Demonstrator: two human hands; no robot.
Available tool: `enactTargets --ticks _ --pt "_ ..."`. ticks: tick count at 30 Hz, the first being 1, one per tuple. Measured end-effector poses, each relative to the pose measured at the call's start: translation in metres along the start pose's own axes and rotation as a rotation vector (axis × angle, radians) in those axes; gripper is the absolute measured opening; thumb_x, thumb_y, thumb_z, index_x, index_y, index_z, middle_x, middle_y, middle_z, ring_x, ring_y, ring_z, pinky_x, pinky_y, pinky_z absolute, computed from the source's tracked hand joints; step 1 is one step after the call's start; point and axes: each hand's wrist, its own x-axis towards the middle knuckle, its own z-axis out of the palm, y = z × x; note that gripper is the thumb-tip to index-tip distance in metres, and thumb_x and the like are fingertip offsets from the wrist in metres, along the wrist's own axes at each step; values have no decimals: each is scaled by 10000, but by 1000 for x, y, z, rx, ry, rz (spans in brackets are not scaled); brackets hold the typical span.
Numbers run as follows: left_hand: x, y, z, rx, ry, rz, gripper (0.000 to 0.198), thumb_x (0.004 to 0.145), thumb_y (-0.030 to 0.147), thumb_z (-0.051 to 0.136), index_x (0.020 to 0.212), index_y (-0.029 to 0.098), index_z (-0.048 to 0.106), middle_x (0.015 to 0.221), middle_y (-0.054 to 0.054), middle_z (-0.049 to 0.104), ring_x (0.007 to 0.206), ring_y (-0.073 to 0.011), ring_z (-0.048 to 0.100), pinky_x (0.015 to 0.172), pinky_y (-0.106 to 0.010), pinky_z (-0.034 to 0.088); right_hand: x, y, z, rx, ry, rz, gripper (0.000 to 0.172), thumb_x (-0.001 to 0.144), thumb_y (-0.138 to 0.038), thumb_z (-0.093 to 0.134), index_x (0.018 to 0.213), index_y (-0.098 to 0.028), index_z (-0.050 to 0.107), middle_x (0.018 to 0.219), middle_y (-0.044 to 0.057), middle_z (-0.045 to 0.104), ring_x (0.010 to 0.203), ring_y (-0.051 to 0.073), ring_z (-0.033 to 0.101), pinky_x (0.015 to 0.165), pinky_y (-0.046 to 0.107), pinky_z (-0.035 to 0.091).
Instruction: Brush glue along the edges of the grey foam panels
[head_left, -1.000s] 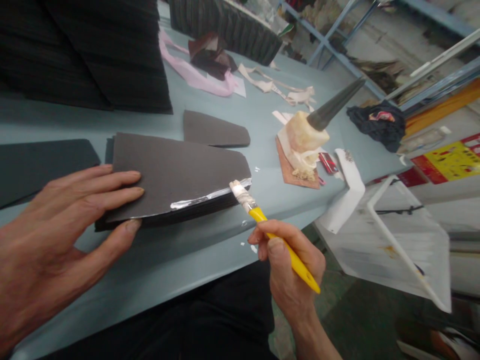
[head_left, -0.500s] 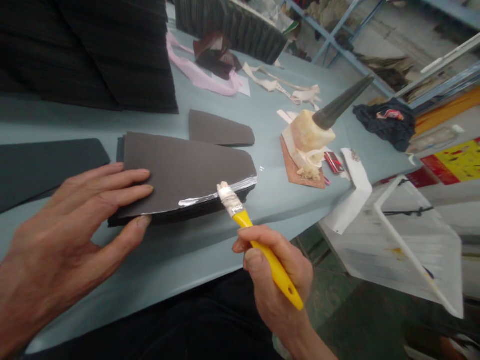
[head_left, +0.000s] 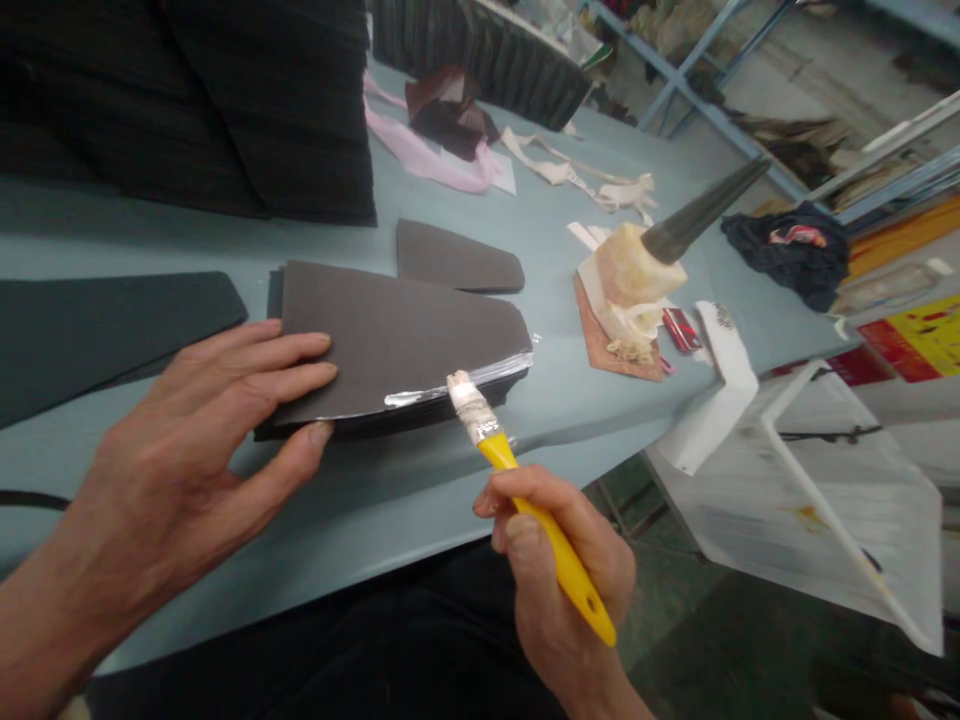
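Observation:
My left hand (head_left: 225,430) lies with its fingers stretched over the left end of a stack of dark brown tapered sheets (head_left: 405,330), its thumb against the near edge. In my right hand (head_left: 570,560) is a paintbrush (head_left: 551,520) with a yellow handle, gripped between thumb and fingers. Its whitish bristles touch the near edge of the top sheet. A wet white streak (head_left: 420,396) runs along that edge, from about the middle to the right end. Under the top sheet, the layers look black along the near side.
Behind the stack lies a smaller brown piece (head_left: 457,258); to the left are dark sheets (head_left: 112,320). Tall black piles (head_left: 187,110) stand at the back left. A crusted cream block with a dark cone (head_left: 637,265) stands to the right, near a white plastic bin (head_left: 825,510).
The camera view has shifted, so everything sits farther right in the picture. Relative to the stack, the brush tip has moved slightly left along the near edge. My left hand keeps its place.

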Motion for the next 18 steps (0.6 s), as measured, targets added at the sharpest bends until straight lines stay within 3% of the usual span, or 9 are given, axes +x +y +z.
enactTargets --ticks 7,10,15,18 --pt "1 2 -3 32 -29 14 334 1049 315 634 1369 226 671 1509 -91 704 1518 -303 581 1335 -518 454 -2 -18 26 131 -128 -62 149 1060 -346 662 1107 -231 744 836 -7 780 720 117 733 724 241 639" --pt "0 3 -3 42 -32 27 345 1049 299 643 1382 212 659 1519 -92 698 1536 -294 565 1342 -506 447 -1 -16 21 135 -132 -56 139 1056 -331 664 1123 -244 750 843 -11 782 707 119 728 724 250 643" --pt "-2 4 -3 50 -38 25 352 1053 295 640 1394 206 644 1527 -102 690 1545 -305 555 1325 -536 468 4 -11 6 15 -15 14 130 1060 -273 655 1114 -273 773 835 -31 783 644 95 696 640 205 602" --pt "-3 3 -2 39 -39 16 394 1046 306 636 1437 260 615 1555 -74 674 1550 -317 553 1325 -566 472 5 -16 11 11 -50 16 104 1050 -290 675 1094 -266 767 809 -38 772 621 91 692 630 201 600"
